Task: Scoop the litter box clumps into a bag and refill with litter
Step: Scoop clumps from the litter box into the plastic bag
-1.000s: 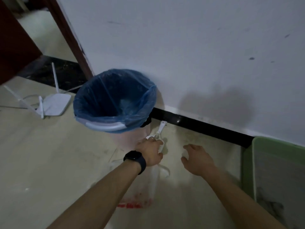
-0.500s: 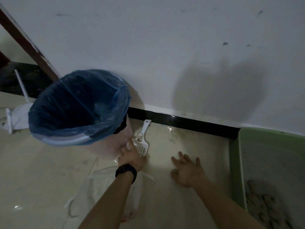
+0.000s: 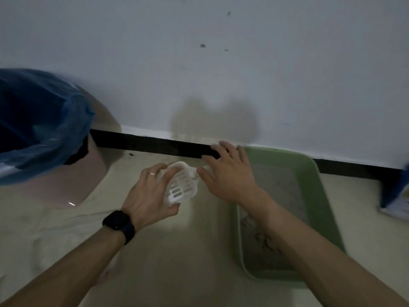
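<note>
The left hand [image 3: 150,196] grips the white scoop [image 3: 181,187] by its slotted head, thumb under the near edge and fingers curled over the far rim. The scoop's long axis runs left to right, and its handle points at the right hand [image 3: 228,173], which hovers just beside it, fingers spread, holding nothing. Whether the thumb touches the handle is hard to tell. The right hand is clearly nearer that handle. The green litter box [image 3: 318,180] lies to the right, under the right forearm, with dark clumps [image 3: 265,240] at its near end. The bin [image 3: 88,173] with its blue bag [image 3: 44,120] stands well off to the left.
</note>
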Tool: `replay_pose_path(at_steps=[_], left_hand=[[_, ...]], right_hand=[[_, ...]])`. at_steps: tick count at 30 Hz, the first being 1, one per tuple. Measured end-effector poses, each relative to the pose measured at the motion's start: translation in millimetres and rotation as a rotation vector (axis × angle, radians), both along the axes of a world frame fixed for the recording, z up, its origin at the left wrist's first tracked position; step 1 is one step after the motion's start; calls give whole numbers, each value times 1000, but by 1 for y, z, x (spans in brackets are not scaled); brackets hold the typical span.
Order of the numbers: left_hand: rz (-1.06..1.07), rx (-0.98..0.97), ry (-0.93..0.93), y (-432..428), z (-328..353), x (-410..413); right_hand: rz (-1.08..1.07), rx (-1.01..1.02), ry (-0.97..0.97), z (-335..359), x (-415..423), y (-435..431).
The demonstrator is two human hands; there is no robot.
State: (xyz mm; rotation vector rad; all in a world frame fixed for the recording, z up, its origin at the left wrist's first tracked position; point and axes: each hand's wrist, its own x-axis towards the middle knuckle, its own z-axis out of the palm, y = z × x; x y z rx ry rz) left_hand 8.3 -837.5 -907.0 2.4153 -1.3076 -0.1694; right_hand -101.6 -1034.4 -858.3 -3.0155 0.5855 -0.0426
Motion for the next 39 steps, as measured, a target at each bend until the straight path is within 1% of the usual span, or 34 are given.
replay_pose_path(at_steps=[2, 4, 6, 7, 9, 11, 13, 15, 19, 22, 26, 28, 30, 32, 34, 39], left_hand=[[-150, -6, -69, -18, 2, -14], [-317, -63, -109, -37, -2, -33], [-387, -131, -70, -61, -13, -60], [-364, -133, -25, -73, -21, -76], [-235, -46, 97, -95, -37, -104], [-104, 86, 217, -112, -55, -123], [-45, 141, 284, -125, -67, -135], [-5, 141, 295, -135, -71, -146], [105, 107, 318, -145, -73, -163], [148, 57, 359, -147, -73, -166], [174, 9, 400, -146, -73, -168], [173, -3, 382, -147, -74, -169], [157, -11, 347, -148, -75, -168], [150, 12, 310, -149, -78, -168], [145, 48, 278, -149, -78, -168], [111, 135, 241, -146, -74, -163]], right_hand=[[-74, 88, 63, 0, -47, -17], [-159, 185, 57, -3, -99, -29], [-275, 175, 43, -7, -151, -37], [-363, 203, 49, -10, -175, -41], [-561, 241, 97, -16, -220, -54], [-683, 173, 178, -20, -258, -71], [-703, 113, 302, -25, -287, -83], [-684, 92, 425, -30, -305, -89], [-679, 8, 511, -37, -312, -95], [-665, 10, 537, -43, -303, -100], [-666, -1, 551, -56, -288, -106], [-657, 4, 524, -68, -281, -108], [-610, 82, 459, -82, -269, -107], [-543, 255, 393, -101, -249, -100], [-525, 391, 311, -119, -227, -91], [-695, 666, 152, -140, -200, -85]])
